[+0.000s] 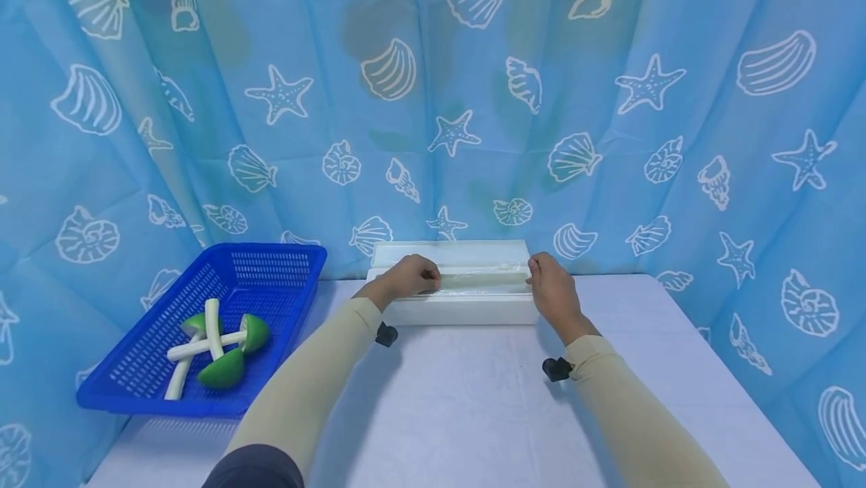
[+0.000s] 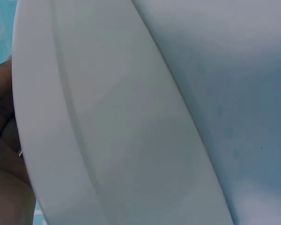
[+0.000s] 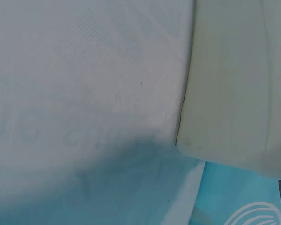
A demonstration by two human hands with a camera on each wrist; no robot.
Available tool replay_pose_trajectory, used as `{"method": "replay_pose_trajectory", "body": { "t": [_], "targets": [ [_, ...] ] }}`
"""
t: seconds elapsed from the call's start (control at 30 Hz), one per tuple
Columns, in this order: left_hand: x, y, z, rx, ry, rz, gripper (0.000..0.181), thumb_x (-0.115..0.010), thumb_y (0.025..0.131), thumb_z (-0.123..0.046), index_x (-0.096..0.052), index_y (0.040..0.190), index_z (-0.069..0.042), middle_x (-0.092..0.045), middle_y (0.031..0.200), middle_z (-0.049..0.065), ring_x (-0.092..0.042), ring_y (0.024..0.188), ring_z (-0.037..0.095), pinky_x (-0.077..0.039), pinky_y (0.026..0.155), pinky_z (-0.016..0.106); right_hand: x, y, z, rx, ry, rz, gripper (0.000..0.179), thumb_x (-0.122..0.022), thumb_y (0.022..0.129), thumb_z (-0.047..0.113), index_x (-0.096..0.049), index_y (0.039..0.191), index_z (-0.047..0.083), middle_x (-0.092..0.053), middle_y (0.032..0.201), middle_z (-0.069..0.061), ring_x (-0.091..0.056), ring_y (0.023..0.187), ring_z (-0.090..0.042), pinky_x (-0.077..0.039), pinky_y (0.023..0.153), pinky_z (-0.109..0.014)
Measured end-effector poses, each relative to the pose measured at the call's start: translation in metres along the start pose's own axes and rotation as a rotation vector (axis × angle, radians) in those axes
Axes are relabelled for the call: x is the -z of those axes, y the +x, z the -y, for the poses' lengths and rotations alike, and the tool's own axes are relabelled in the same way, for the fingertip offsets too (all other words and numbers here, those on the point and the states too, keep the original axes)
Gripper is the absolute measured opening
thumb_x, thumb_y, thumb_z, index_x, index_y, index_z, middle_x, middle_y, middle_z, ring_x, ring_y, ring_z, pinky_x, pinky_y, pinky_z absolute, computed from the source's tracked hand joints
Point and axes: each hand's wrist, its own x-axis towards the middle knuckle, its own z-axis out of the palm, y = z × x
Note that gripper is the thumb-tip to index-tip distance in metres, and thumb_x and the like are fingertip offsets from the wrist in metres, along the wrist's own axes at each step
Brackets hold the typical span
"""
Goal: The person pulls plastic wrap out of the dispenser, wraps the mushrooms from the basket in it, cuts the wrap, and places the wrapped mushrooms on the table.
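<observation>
A long white box [image 1: 460, 313], a cling film dispenser by its look, stands at the back of the table with its lid [image 1: 449, 253] raised. Clear cling film [image 1: 482, 281] shows shiny across its opening. My left hand [image 1: 410, 276] pinches the film toward the left end, thumb and fingertips together. At the right end my right hand [image 1: 553, 292] has its fingers curled at the film's edge, thumb on top. The left wrist view shows the box front [image 2: 131, 117] large, with curled fingers partly hidden behind it. In the right wrist view the box's end [image 3: 229, 103] appears.
To the left a blue plastic basket [image 1: 298, 304] holds several toy mushrooms [image 1: 223, 369] with green caps and white stems. A white cloth [image 1: 467, 398] covers the table. Behind it hangs a blue curtain [image 1: 433, 97] with shell and starfish prints, close to the box.
</observation>
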Motion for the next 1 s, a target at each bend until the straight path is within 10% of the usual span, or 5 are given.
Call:
{"method": "replay_pose_trajectory", "body": {
  "t": [0.3,0.53,0.73,1.0],
  "targets": [
    [0.003,0.001,-0.006,0.024,-0.052,0.107,0.010,-0.058,0.096,-0.013,-0.054,0.105,-0.012,-0.051,0.078,0.003,-0.047,0.069,0.016,-0.041,0.065,0.031,-0.002,-0.004,-0.003,0.005,0.050,0.002,0.022,-0.039,0.107,0.022,-0.050,0.112,0.004,-0.060,0.101,-0.012,-0.068,0.082,-0.025,-0.052,0.067,-0.040],
    [0.011,0.001,-0.015,0.032,0.224,0.185,0.004,-0.061,0.093,-0.019,-0.062,0.094,-0.015,-0.053,0.081,-0.002,-0.048,0.075,0.014,-0.041,0.069,0.032,-0.006,-0.008,-0.003,-0.005,0.111,-0.020,0.023,-0.035,0.108,0.021,-0.050,0.111,0.004,-0.061,0.102,-0.014,-0.069,0.081,-0.024,-0.052,0.064,-0.038],
    [0.015,-0.003,-0.024,0.082,0.349,0.178,0.033,-0.063,0.093,-0.039,-0.052,0.071,-0.017,-0.041,0.063,-0.002,-0.040,0.060,0.014,-0.035,0.057,0.031,-0.007,-0.007,-0.002,-0.028,0.119,-0.012,0.027,-0.032,0.108,0.025,-0.050,0.112,0.005,-0.062,0.099,-0.016,-0.069,0.083,-0.025,-0.051,0.065,-0.039],
    [0.026,-0.013,-0.025,0.146,0.523,0.244,0.008,-0.050,0.091,-0.022,-0.057,0.093,-0.020,-0.053,0.083,-0.001,-0.047,0.075,0.017,-0.037,0.065,0.034,-0.004,-0.005,0.000,-0.026,0.066,0.003,0.025,-0.034,0.108,0.024,-0.049,0.115,0.004,-0.061,0.106,-0.013,-0.068,0.082,-0.026,-0.052,0.066,-0.040]
  ]
}}
